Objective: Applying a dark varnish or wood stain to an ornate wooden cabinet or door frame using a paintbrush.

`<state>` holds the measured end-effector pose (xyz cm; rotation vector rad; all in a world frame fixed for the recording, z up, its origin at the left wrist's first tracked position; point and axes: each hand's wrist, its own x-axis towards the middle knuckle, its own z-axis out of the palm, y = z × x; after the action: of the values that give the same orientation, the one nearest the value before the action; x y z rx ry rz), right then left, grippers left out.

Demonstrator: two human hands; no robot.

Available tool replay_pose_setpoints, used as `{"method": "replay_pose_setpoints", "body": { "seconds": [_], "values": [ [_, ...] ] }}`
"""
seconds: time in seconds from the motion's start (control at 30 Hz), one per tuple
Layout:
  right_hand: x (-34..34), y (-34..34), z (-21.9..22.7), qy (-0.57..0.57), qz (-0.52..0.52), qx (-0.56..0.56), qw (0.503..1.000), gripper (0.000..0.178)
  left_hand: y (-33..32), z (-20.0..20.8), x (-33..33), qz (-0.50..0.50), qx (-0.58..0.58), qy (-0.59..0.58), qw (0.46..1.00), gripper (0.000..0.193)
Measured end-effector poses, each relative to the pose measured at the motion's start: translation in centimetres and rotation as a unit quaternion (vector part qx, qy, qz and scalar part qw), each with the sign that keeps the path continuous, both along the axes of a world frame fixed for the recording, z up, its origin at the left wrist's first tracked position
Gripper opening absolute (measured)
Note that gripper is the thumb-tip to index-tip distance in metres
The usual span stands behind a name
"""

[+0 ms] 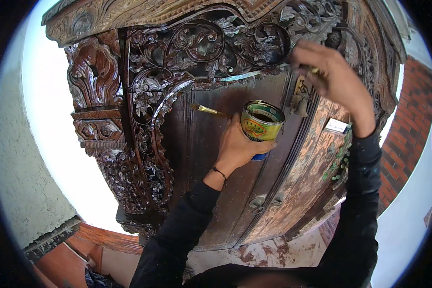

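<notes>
My left hand (240, 146) is closed around an open tin can (261, 127) with a yellow-green label, its rim tilted and dark liquid inside. A paintbrush (207, 110) sticks out to the left from the same hand, its bristles pointing left. My right hand (331, 72) is raised at the upper right, against the carved wooden panel (266, 45). Its fingers are curled and blurred by motion. A small yellowish bit shows between them, but what it belongs to is hidden. The carving on the left and top is dark and glossy.
A small bell (300, 104) hangs just below my right hand. The dark wooden door (211, 182) carries round metal ring handles (256, 204). To the right, the wood (292, 192) looks paler and bare. A small white box (336, 126) and green leaves (338, 161) sit near my right forearm.
</notes>
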<state>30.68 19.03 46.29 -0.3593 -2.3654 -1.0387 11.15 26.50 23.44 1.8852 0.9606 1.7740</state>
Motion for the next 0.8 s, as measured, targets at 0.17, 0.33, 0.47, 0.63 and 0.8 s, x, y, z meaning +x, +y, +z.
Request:
{"method": "replay_pose_setpoints", "body": {
  "seconds": [0.17, 0.33, 0.47, 0.63, 0.8],
  "values": [
    [-1.5, -1.9, 2.1, -0.069, -0.035, -0.012, 0.997, 0.025, -0.3, 0.1, -0.1, 0.022, -0.012, 0.016, 1.000, 0.106],
    [-1.1, -2.6, 2.8, -0.064, -0.046, -0.043, 0.996, 0.025, 0.3, -0.1, 0.1, 0.062, 0.010, 0.029, 0.998, 0.093],
    [-1.0, -2.3, 2.7, -0.088, -0.030, -0.058, 0.994, 0.025, 0.3, 0.7, 0.5, 0.052, 0.009, 0.021, 0.998, 0.093],
    [-1.7, -1.9, 1.8, -0.114, -0.063, -0.019, 0.991, 0.028, 1.3, 1.2, 1.1, -0.021, -0.020, -0.050, 0.998, 0.083],
    [-2.5, 0.2, 0.7, -0.094, -0.038, 0.074, 0.992, 0.030, 1.6, 1.8, 1.0, -0.017, -0.008, -0.058, 0.998, 0.080]
  ]
}}
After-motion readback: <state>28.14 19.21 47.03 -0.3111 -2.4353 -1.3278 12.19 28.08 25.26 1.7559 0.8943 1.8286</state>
